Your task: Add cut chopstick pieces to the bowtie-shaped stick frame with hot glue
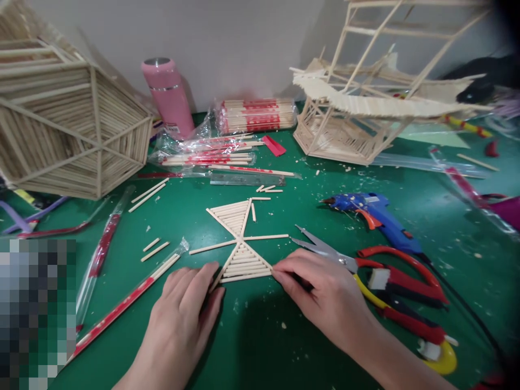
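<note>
Left hand: my left hand (184,311) lies flat on the green mat (252,336), fingers together and holding nothing, tips touching the lower left corner of the stick panel (239,241).
Right hand: my right hand (320,295) is loosely closed, fingertips (278,272) pinching the panel's lower right corner.
Stick panel: two fans of thin wooden sticks meeting at a centre, flat on the mat between my hands.
Handling: I judge it light, stiff and brittle at the glued joints; best held by the outer edges.
Nearby: scissors (365,271) just right of my right hand; blue glue gun (374,214) beyond them; loose sticks (156,249) to the left.
</note>
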Action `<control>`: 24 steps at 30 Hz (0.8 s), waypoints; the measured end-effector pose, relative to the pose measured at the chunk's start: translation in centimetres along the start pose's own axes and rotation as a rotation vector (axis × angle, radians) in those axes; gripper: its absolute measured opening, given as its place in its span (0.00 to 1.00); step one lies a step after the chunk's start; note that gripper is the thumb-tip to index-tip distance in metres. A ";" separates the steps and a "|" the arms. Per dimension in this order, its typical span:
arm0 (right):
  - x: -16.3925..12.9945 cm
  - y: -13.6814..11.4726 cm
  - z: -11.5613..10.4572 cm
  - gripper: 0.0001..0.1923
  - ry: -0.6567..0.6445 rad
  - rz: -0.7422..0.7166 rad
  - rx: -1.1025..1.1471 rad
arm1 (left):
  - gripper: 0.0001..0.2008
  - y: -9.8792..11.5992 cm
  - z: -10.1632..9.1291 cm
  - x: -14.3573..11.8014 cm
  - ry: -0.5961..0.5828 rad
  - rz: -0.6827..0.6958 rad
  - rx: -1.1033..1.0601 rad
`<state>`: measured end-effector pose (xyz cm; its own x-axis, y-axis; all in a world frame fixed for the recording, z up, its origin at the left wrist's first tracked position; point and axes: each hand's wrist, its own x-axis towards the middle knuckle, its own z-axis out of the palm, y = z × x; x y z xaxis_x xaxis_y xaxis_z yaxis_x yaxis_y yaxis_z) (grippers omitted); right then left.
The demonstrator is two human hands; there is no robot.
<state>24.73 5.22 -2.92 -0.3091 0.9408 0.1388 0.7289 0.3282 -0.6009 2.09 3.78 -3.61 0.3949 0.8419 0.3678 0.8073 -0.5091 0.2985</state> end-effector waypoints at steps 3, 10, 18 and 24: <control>0.0 0.0 0.0 0.09 0.006 -0.006 -0.009 | 0.10 -0.2 -0.4 -0.2 -0.008 -0.017 0.018; -0.1 0.0 0.0 0.08 0.013 -0.014 -0.003 | 0.03 0.3 -0.2 0.3 0.003 0.031 0.111; 0.0 0.1 -0.1 0.08 0.001 -0.006 0.021 | 0.07 0.5 0.0 -0.2 -0.024 0.226 0.346; -0.1 0.0 0.0 0.09 0.005 -0.004 0.003 | 0.10 0.4 -0.2 -0.3 -0.058 0.322 0.414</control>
<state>24.79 5.17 -2.95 -0.3086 0.9401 0.1450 0.7259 0.3313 -0.6028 2.17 3.32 -3.42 0.6658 0.6691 0.3303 0.7420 -0.6401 -0.1992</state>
